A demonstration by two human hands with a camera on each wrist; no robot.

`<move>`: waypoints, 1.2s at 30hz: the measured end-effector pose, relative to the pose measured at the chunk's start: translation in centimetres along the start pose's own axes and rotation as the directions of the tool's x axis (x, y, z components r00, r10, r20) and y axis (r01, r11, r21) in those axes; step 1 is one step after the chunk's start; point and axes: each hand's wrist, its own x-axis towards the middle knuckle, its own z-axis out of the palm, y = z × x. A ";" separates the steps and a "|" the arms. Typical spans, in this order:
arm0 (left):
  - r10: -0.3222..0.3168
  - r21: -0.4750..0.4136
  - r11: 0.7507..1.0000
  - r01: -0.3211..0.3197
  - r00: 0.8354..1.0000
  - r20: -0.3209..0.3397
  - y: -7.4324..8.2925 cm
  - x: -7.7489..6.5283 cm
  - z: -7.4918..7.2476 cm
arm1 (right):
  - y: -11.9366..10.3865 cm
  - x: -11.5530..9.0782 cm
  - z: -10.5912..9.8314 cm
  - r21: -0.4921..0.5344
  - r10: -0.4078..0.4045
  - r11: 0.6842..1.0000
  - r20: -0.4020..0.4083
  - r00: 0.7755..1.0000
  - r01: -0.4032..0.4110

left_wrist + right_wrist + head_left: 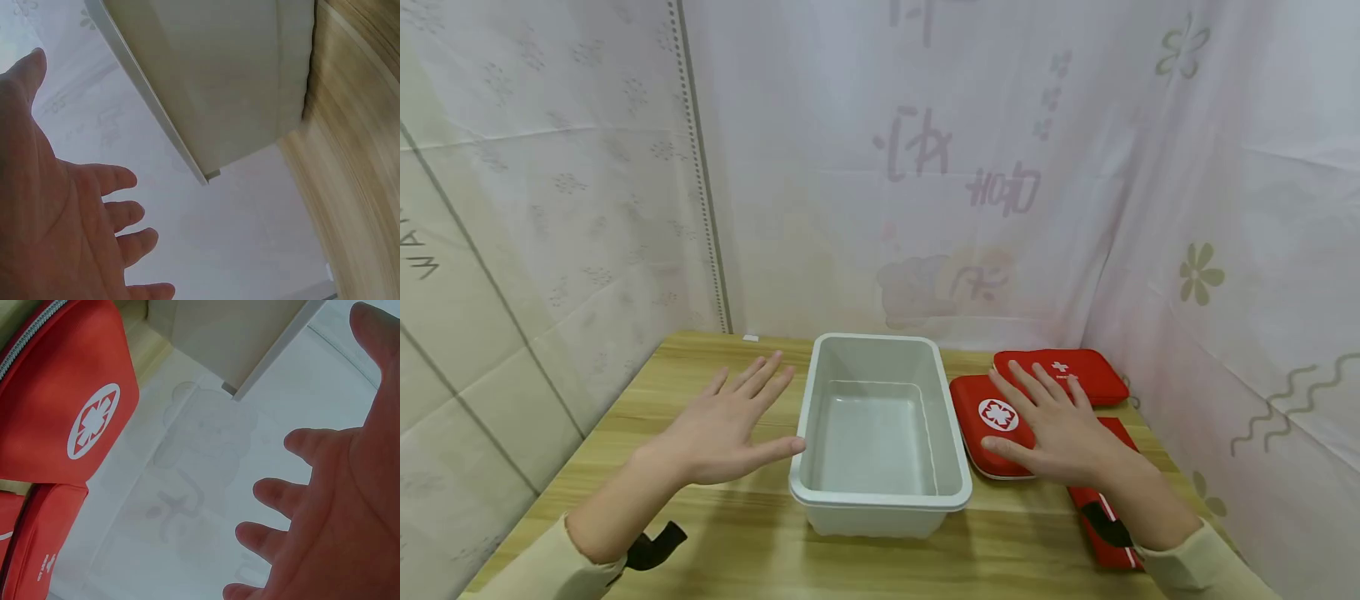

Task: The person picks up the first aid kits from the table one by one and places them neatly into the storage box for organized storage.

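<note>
Between my two hands a pale grey plastic bin point(880, 502) stands on the wooden table, and no contents show inside it. My left hand point(726, 429) is spread flat in the air at the bin's left side, palm down, its thumb overlapping the rim in the head view. On the other side my right hand point(1060, 425) hovers with fingers spread above a red zippered first aid case point(981, 421) bearing a white round emblem. That case also shows in the right wrist view, its emblem side point(69, 394) facing the camera. Neither hand holds anything.
Behind the near case lies a second red first aid case point(1097, 375) with a white cross. A red item with white stripes point(1101, 529) lies under the right forearm. Printed curtains point(910, 208) enclose the table point(730, 550) at the back and sides.
</note>
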 end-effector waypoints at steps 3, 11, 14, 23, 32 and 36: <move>0.005 -0.007 1.000 -0.005 1.000 0.006 0.4 0.3 0.3 | 0.2 -0.2 0.4 0.000 0.007 1.000 0.000 1.000 -0.007; -0.011 -0.035 0.999 0.013 0.998 0.067 2.2 0.6 1.3 | 0.3 -0.8 0.9 0.017 0.011 1.000 0.015 1.000 -0.011; -0.012 -0.067 0.998 0.019 0.996 0.091 3.0 0.7 1.8 | 0.3 -1.0 0.9 0.021 0.011 1.000 0.013 1.000 -0.012; -0.037 -0.102 0.994 0.049 0.992 0.124 5.0 1.3 2.9 | 0.5 -1.3 1.2 0.019 0.024 1.000 0.014 1.000 -0.024; -0.076 -0.139 0.985 0.099 0.984 0.161 5.3 1.2 3.4 | 1.5 -1.6 2.5 0.050 0.073 0.996 0.040 0.997 -0.075; -0.089 -0.148 0.982 0.114 0.982 0.167 5.3 1.2 3.8 | 3.0 -1.8 3.5 0.084 0.099 0.991 0.056 0.994 -0.104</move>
